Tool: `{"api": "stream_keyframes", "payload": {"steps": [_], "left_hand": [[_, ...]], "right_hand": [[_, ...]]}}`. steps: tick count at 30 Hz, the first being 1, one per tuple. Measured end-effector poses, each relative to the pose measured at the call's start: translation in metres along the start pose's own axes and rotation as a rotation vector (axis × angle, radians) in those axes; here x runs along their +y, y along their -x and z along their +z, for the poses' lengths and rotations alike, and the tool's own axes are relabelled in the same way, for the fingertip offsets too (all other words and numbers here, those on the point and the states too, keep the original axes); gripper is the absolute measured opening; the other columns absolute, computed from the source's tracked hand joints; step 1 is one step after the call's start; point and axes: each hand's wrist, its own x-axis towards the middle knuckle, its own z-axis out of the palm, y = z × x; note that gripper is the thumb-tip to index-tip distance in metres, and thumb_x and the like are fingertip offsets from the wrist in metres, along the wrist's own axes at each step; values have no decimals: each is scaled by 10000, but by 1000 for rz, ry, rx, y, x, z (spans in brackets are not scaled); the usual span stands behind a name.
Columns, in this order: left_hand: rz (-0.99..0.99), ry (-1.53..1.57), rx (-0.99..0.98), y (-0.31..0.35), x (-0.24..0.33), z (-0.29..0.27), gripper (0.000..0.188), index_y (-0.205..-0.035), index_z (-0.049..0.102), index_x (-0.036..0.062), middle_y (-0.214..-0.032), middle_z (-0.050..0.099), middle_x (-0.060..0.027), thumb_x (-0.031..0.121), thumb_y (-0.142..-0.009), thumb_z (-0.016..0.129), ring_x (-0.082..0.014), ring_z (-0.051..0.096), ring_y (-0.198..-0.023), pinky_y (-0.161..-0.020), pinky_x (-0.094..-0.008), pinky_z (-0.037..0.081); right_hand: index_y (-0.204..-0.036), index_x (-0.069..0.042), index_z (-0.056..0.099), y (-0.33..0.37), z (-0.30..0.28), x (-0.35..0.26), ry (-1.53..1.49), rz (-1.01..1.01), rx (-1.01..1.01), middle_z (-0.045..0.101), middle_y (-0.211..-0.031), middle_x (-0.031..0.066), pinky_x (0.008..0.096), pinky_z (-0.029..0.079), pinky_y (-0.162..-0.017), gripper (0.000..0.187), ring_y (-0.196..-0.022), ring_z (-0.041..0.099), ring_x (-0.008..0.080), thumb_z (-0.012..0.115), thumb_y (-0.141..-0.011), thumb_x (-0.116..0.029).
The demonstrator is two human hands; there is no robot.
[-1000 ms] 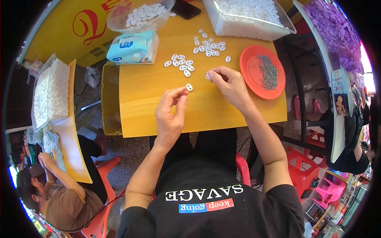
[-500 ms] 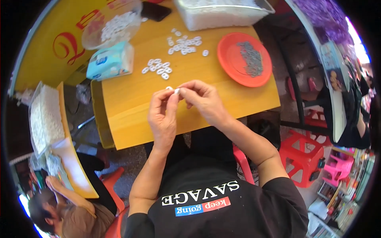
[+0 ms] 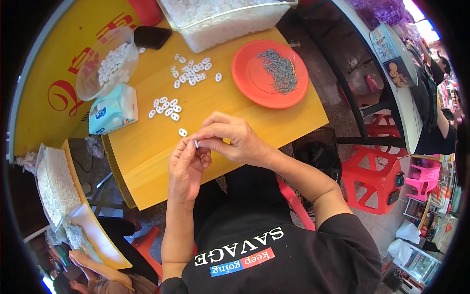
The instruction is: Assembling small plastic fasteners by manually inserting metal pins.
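Over the near part of the yellow table, my left hand and my right hand meet. Their thumbs and fingertips pinch a small white plastic piece between them, mostly hidden by the fingers. One loose white oval piece with two dark holes lies just beyond the left fingertips. Farther out are a small group of similar pieces and a larger cluster. To the right, a red plate carries a heap of small grey screw-like parts.
At the far left stand a clear bowl of white pieces and a tissue pack. A phone lies near a big clear bin. Red stools stand right. Another person sits at lower left.
The whole view has shifted, with the table now farther left. My hands still pinch together. The loose oval piece by the left fingertips now shows more fully, slightly apart from them.
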Motion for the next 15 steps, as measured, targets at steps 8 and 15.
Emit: {"api": "stream_keyframes", "payload": {"steps": [8, 15], "left_hand": [[-43, 28, -46, 4, -4, 13, 165, -1047, 585, 31, -921, 639, -74, 181, -1008, 525, -154, 605, -788, -685, -292, 495], [166, -284, 57, -4, -26, 10, 132, -1050, 589, -6, -930, 672, -107, 106, -981, 576, -172, 668, -800, -748, -312, 559]], "right_hand": [[-866, -2, 644, -1, -19, -12, 64, 138, -73, 604, -831, 68, 271, 480, -551, 90, -659, 595, 145, 715, -825, -38], [-827, -2, 625, -5, -37, -18, 250, 207, -156, 585, -779, 65, 283, 461, -539, 120, -627, 573, 143, 711, -830, -86]]}}
